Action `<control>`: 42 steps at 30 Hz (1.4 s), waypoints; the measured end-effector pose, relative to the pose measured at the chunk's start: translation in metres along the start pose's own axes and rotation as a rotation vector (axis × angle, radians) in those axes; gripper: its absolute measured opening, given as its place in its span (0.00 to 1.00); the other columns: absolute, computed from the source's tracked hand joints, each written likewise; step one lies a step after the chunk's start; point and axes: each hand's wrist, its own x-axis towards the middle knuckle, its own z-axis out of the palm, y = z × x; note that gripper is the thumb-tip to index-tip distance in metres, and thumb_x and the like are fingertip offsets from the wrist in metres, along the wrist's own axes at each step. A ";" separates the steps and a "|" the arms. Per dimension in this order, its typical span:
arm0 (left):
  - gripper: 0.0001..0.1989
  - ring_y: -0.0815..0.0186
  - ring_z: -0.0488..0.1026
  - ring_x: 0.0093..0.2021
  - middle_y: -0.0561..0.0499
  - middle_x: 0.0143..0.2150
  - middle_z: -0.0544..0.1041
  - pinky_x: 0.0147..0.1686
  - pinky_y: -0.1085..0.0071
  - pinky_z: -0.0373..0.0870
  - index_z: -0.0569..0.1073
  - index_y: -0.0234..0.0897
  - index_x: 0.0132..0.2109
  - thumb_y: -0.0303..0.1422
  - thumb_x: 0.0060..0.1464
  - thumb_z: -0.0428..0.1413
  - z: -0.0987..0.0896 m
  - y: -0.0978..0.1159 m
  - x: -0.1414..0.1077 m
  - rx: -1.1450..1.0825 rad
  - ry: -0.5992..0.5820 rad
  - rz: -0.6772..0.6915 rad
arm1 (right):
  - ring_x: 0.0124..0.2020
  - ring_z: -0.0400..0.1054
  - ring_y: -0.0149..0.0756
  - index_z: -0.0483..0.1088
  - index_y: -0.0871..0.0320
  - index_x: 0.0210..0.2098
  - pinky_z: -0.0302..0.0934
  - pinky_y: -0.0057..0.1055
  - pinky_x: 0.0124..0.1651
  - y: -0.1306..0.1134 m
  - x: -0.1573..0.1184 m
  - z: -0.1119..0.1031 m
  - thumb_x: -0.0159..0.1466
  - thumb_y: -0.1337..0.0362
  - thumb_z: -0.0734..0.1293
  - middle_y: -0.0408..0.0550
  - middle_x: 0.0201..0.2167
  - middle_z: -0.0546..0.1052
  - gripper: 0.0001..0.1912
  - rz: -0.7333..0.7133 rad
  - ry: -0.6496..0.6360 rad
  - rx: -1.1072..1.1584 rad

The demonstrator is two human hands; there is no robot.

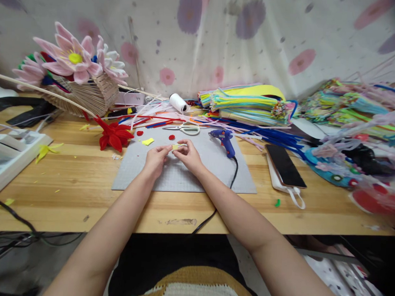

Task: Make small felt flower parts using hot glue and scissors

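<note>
Over the grey cutting mat (135, 171), my left hand (156, 161) and my right hand (190, 157) meet at the fingertips. Both are closed in a pinch on a small yellowish piece (175, 147), too small to make out its kind. A scrap of yellow felt (148, 141) lies left of my hands. Two small red pieces, one a red disc (172, 137), rest on the mat. Behind my hands are scissors (189, 130) with pale handles. A blue glue gun (224, 140) lies to the right on the mat, its black cord running toward me.
A red fabric flower (113, 135) sits left of the mat, below a woven basket (89, 94) of pink flowers. Bundled pipe cleaners (247, 104) and a white thread spool (178, 103) stand behind. A phone (286, 165) lies at right, a power strip (14, 152) at left.
</note>
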 end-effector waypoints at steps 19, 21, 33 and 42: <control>0.13 0.82 0.59 0.20 0.53 0.25 0.72 0.15 0.83 0.46 0.63 0.31 0.18 0.18 0.37 0.60 0.005 -0.002 0.006 -0.323 -0.174 -0.095 | 0.31 0.70 0.29 0.57 0.54 0.38 0.64 0.31 0.39 0.004 0.005 0.008 0.46 0.66 0.70 0.37 0.28 0.73 0.22 -0.007 0.015 0.113; 0.13 0.82 0.59 0.20 0.52 0.26 0.72 0.16 0.83 0.46 0.63 0.31 0.18 0.19 0.37 0.61 0.006 -0.002 0.005 -0.317 -0.174 -0.090 | 0.30 0.70 0.29 0.57 0.54 0.38 0.64 0.31 0.39 0.005 0.005 0.007 0.46 0.65 0.69 0.37 0.28 0.73 0.22 -0.009 0.020 0.103; 0.13 0.79 0.56 0.20 0.54 0.23 0.69 0.17 0.77 0.46 0.74 0.31 0.26 0.34 0.32 0.66 0.008 -0.006 0.001 -0.106 -0.160 0.010 | 0.27 0.67 0.27 0.56 0.54 0.37 0.62 0.29 0.36 -0.001 0.005 0.002 0.46 0.64 0.70 0.35 0.24 0.71 0.22 0.021 0.100 0.123; 0.13 0.78 0.53 0.17 0.55 0.19 0.69 0.18 0.76 0.48 0.77 0.33 0.29 0.37 0.34 0.65 0.006 -0.010 0.001 0.145 -0.033 0.116 | 0.27 0.66 0.27 0.58 0.55 0.37 0.61 0.30 0.37 -0.007 0.004 -0.003 0.49 0.62 0.68 0.35 0.24 0.70 0.18 -0.032 0.198 -0.011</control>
